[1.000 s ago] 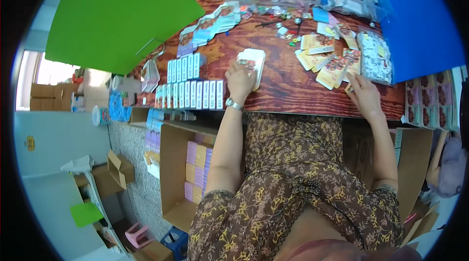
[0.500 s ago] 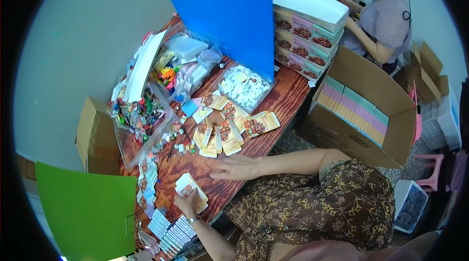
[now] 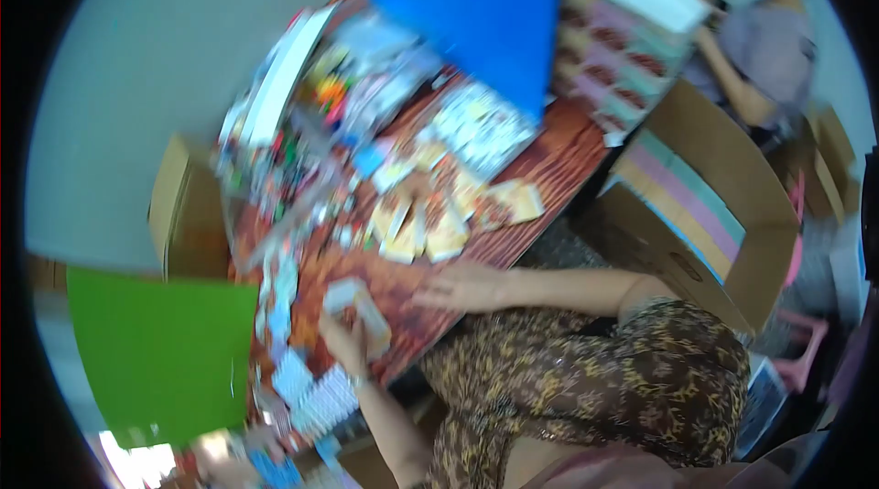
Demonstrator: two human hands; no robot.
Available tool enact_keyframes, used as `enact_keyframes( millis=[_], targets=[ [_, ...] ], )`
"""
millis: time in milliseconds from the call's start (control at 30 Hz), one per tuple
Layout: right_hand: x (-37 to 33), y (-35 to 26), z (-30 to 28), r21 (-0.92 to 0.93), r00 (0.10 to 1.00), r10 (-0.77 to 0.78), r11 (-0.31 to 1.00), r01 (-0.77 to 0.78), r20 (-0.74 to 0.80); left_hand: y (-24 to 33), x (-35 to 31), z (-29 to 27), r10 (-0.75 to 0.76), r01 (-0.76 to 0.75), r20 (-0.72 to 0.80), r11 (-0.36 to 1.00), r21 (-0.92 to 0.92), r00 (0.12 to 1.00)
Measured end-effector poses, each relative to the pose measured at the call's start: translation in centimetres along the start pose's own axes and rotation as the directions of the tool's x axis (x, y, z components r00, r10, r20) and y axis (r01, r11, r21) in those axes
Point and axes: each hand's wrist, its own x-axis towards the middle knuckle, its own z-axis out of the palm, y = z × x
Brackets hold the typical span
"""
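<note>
My left hand [image 3: 345, 342] is closed on a small stack of pale printed packets [image 3: 370, 317] at the near edge of the table. My right hand [image 3: 465, 287] lies on the wooden table top [image 3: 398, 289] with its fingers stretched out and holds nothing. Just beyond it is a loose, overlapping pile of yellowish printed packets [image 3: 441, 231]. Motion blurs the picture, so the packets' details are smeared.
Left of the pile stand bins of colourful small trinkets [image 3: 331, 91]. Behind are a tray of white pieces [image 3: 481, 130] and a blue panel [image 3: 467, 4]. An open carton [image 3: 696, 242] stands right. A green panel [image 3: 160, 356] is at left. A co-worker [image 3: 765, 54] stands far right.
The whole view has shifted and blurred, with the table's far part now further right. My left hand still grips the stack; my right hand stays spread on the table.
</note>
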Motion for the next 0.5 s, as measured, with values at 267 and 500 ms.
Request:
enact_keyframes(
  millis=[267,500],
  targets=[
    [0.2,-0.3,-2.1,0.095,0.989,0.093,0.990,-0.105,0.118,9.4,0.7,1.7,0.038,-0.063,0.062,0.877,0.477,0.997],
    [1.4,-1.3,-1.9,0.135,0.966,0.095,0.982,-0.130,0.238,7.3,-0.7,2.3,-0.012,-0.046,0.135,0.906,0.422,0.991]
  ],
)
